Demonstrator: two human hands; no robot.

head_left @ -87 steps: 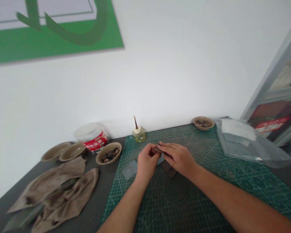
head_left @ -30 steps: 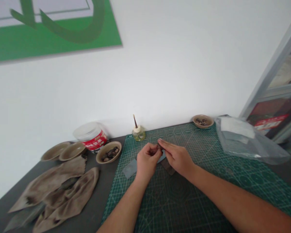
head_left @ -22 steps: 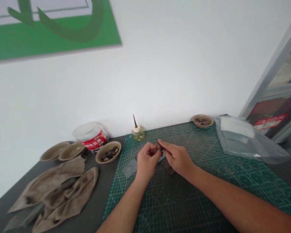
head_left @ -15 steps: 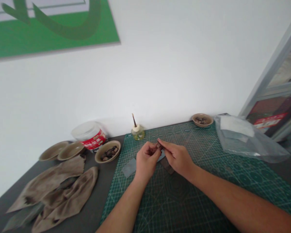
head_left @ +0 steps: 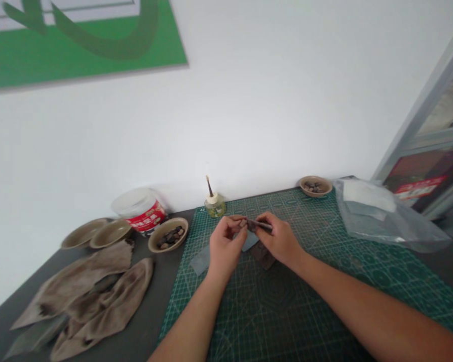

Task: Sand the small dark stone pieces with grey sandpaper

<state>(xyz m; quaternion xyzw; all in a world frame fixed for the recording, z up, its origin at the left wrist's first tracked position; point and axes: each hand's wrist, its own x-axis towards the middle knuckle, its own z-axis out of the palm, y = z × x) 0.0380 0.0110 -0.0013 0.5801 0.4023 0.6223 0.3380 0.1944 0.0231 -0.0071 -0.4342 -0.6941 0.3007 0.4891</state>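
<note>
Over the green cutting mat [head_left: 234,327], my left hand [head_left: 226,246] is closed in a pinch on a small brown piece [head_left: 243,223], its shape mostly covered by fingers. My right hand [head_left: 279,239] grips a thin dark folded strip [head_left: 262,225], perhaps sandpaper, whose end touches the brown piece. Beneath the hands lie a dark brown sheet [head_left: 263,256], a blue-grey sheet [head_left: 250,241] and another grey sheet [head_left: 201,260], partly covered by my left hand.
A bowl [head_left: 153,247] of dark nut-like pieces stands left, beside a white tub [head_left: 132,203], two more bowls [head_left: 75,236] and crumpled brown cloths [head_left: 117,311]. Behind are a small bottle with a brush [head_left: 215,206] and another bowl [head_left: 305,193]; a plastic bag [head_left: 392,231] lies right.
My right hand has shifted slightly right and turned, and the dark strip now shows between its fingers. My left hand keeps its pinch, moved a little to the left.
</note>
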